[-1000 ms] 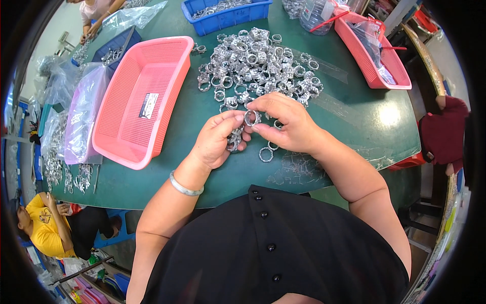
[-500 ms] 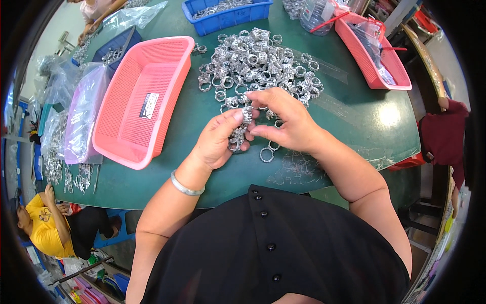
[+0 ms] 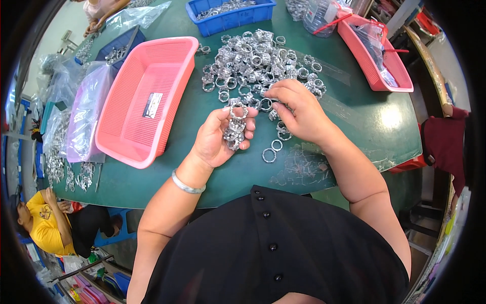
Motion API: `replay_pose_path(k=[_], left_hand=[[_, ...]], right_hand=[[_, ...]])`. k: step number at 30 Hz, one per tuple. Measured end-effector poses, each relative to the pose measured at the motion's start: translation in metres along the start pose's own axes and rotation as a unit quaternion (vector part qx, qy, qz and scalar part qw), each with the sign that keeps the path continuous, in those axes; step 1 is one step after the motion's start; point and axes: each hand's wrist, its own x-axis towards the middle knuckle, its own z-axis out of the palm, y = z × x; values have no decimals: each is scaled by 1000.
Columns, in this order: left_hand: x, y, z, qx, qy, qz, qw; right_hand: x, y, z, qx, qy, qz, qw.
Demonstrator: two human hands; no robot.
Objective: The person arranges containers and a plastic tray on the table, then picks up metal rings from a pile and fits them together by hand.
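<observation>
My left hand (image 3: 215,138) is closed around several silver-coloured rings (image 3: 234,133), stacked in the palm and along the fingers, the top one standing up by the fingertips. At the near edge of the large ring pile (image 3: 258,58), my right hand (image 3: 304,112) pinches a single silver-coloured ring (image 3: 266,104) between thumb and fingertips. Its other fingers are curled and partly hidden. Below this hand a few loose rings (image 3: 269,155) lie on the green table (image 3: 217,185).
Left of the pile stands a pink mesh basket (image 3: 136,131). A blue bin (image 3: 230,17) of metal parts is at the back, another pink basket (image 3: 374,55) with bags at right, beside a clear plastic jug (image 3: 320,20). A person in yellow (image 3: 50,223) sits at far left.
My right hand has moved right, away from the left hand, to a ring at the pile's edge. The left hand has turned a little, showing its stacked rings more.
</observation>
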Motion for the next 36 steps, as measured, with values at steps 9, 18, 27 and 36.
replay_pose_path(k=[9, 18, 27, 36], left_hand=[[2, 1, -1, 11, 19, 55, 998], [-4, 13, 2, 237, 199, 129, 942], [-47, 14, -2, 804, 156, 232, 525], [-73, 17, -17, 804, 155, 231, 525]], right_hand=[[0, 4, 2, -87, -24, -18, 996], [0, -11, 11, -197, -75, -36, 977], [2, -3, 6, -125, -73, -51, 988], [35, -5, 34, -152, -97, -61, 982]])
